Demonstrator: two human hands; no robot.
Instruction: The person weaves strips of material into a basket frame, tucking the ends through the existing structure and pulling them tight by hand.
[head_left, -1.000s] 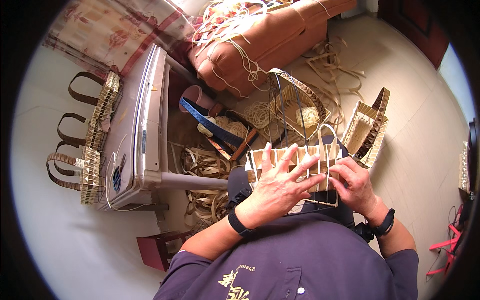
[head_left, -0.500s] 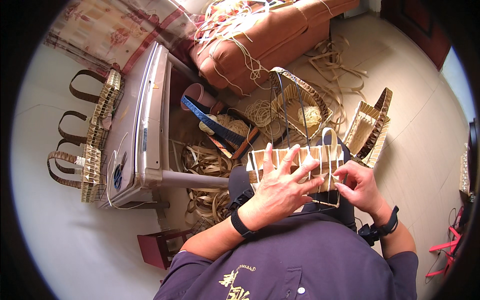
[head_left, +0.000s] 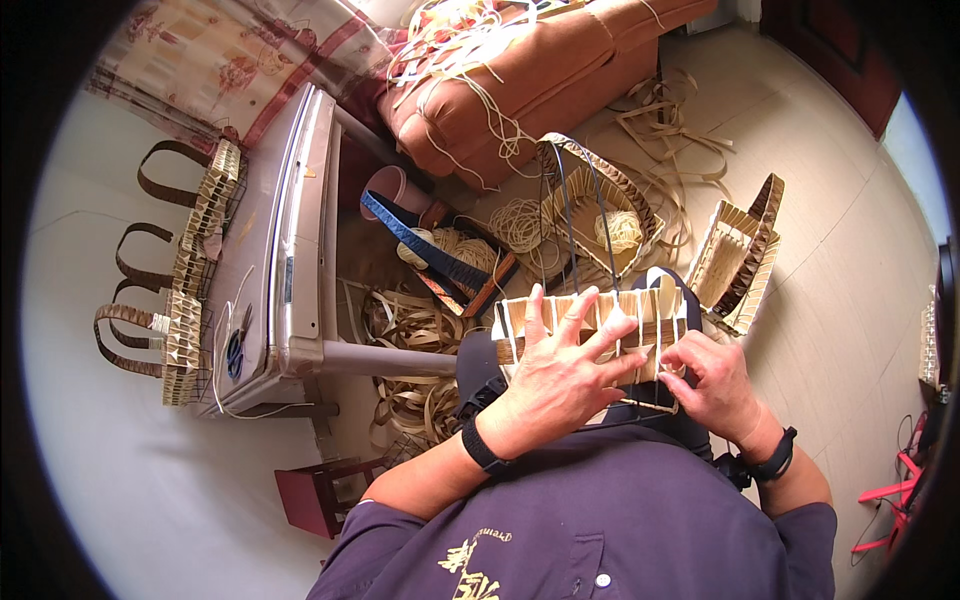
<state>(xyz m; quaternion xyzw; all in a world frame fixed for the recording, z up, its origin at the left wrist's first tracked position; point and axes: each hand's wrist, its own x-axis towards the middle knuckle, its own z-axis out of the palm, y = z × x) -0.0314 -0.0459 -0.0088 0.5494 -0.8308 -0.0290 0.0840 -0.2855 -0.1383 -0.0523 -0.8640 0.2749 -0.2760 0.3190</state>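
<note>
A partly woven basket (head_left: 516, 318) of brown and cream strips on a wire frame lies across my lap. My left hand (head_left: 560, 362) is spread flat over its side, fingers apart and pressing on the weave. At the basket's right end my right hand (head_left: 716, 382) is closed in a pinch on a cream strip (head_left: 659, 355), thumb and forefinger together. A short loop of pale strip stands above the basket's upper right edge. Two dark uprights of the frame rise beyond the weave. My left hand hides the middle of the basket.
Beyond my knees stand a basket with a twine ball (head_left: 620, 232), a blue-handled basket (head_left: 465, 262) and a brown-handled basket (head_left: 735, 260). Loose strips (head_left: 415, 325) lie beside a table (head_left: 265, 230) holding scissors (head_left: 236, 352). A brown sofa (head_left: 540, 90) stands behind.
My right hand has shifted slightly left and its fingers have closed together. The pale strip loop at the basket's upper edge is now lower. My left hand stays in place.
</note>
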